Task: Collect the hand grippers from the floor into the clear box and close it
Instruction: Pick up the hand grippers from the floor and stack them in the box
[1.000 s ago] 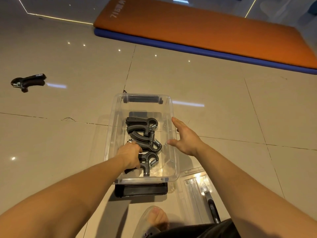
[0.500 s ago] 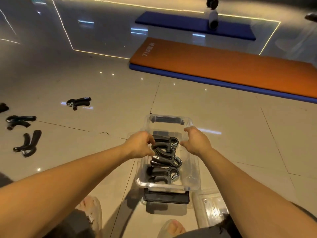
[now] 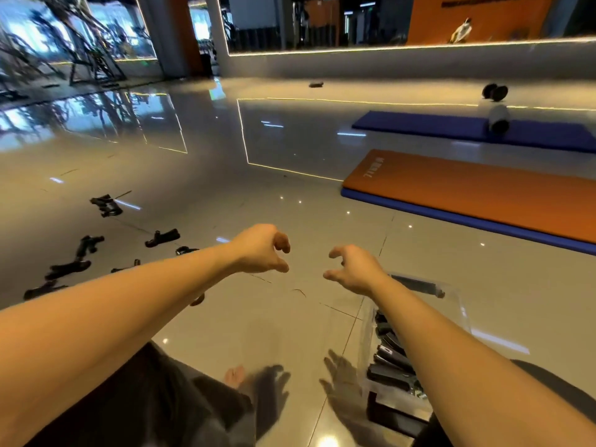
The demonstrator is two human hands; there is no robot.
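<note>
The clear box [image 3: 458,304] stands on the tiled floor at lower right, partly behind my right forearm, with black hand grippers [image 3: 392,356] lying inside it and no lid on it. My left hand [image 3: 261,248] and my right hand [image 3: 353,269] hover side by side above the floor, left of the box, fingers loosely curled and holding nothing. Several black hand grippers lie scattered on the floor at the left, among them one [image 3: 162,237] near my left forearm, one [image 3: 106,204] farther back, and one [image 3: 67,268] at the far left.
An orange mat [image 3: 477,191] over a blue one lies at right, a second blue mat [image 3: 451,129] with a roller [image 3: 498,119] behind it. My knees and a bare foot [image 3: 234,375] show at the bottom. Gym machines stand far left.
Both hands have left the box and risen, holding nothing. The view has lifted and swung left, so the box now sits at lower right and more floor grippers show.
</note>
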